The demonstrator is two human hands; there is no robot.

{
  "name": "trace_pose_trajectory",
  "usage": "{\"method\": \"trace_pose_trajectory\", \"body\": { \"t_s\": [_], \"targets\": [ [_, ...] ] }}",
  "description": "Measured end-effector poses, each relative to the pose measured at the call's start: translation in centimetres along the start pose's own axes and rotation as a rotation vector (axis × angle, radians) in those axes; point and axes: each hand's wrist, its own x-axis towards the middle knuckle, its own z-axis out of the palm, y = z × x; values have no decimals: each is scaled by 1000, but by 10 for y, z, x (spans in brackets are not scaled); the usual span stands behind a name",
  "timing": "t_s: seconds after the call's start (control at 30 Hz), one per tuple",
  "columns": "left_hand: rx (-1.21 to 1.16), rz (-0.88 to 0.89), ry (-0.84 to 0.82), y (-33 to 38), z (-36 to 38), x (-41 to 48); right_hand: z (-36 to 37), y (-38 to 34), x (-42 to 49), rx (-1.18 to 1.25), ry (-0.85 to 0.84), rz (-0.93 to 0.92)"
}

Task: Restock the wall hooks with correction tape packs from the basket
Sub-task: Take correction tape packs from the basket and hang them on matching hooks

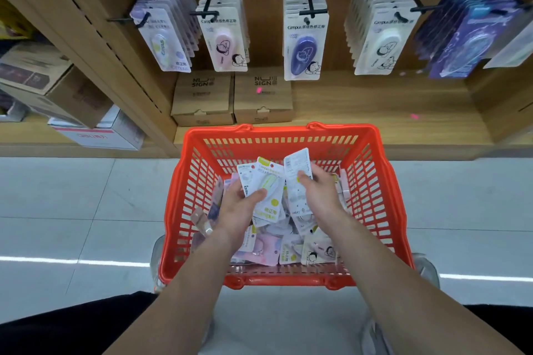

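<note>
Obs.: person crouched over red basket (277, 132) on the floor, both hands inside it.

- Left hand (235, 212): closed on a small fan of packs, thumb across the front. Topmost is a yellow-green pack (269, 183), print side up; a greyer pack (245, 177) sits just behind it, on the outer side of the thumb.
- Right hand (321, 192): pinches one back-facing pack (297, 163), thumb on its printed rear, card top pointing away from the wrist.
- Loose packs (288, 251) lie in a heap under and behind both palms, mixed designs.
- Wall hooks are above and ahead of the hands. The leftmost row (163, 43), up and left of the left hand, looks to carry the same yellow-green design. The pink (223, 43), blue (302, 52) and white (383, 46) rows run off to the right.

Step in hand (judgement): sorting and gathering a batch before hanging.

Notes for doing it well:
1. Flip the right hand's pack face-up to read its design before adding it to the fan. I cannot tell its colour from the back.
2. Batch one design per trip, with hang-holes aligned at the far edge from the palm.
3. Keep the grip low on the cards, so the holes stay free for the hook tip.
4. Thread the packs face outward, matching the row.
</note>
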Motion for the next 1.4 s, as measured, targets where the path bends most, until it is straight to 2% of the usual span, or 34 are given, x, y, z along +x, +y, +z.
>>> {"method": "trace_pose_trajectory", "body": {
  "t_s": [0.07,0.2,0.27,0.33,0.43,0.57,0.73,0.93,1.07,1.2,1.3,1.4],
  "targets": [
    [41,39,9,3,1,5,3,-1,0,-31,-30,-2],
    [149,150,-69,8,9,6,10,-2,0,94,-121,95],
    [166,185,-121,7,12,4,9,-1,1,43,-158,57],
    [167,181,-146,7,12,3,5,3,4,3,-138,41],
    [140,162,-173,9,11,2,-1,6,5,79,-81,99],
    [94,126,-151,9,9,1,-6,6,0,79,-111,106],
    [119,98,-95,13,0,2,-8,-1,-6,-108,-192,-19],
    [220,154,-107,19,-8,-2,-12,-13,-13,-226,-365,-74],
    [156,144,-27,20,-10,-4,-16,-10,-14,-228,-290,13],
    [153,152,-32,21,-10,-9,-28,-1,-10,-69,-204,128],
    [141,156,-34,23,-11,-12,-40,4,-3,80,-102,101],
    [149,180,-21,27,-18,-12,-51,0,1,69,-146,37]
  ]
}}
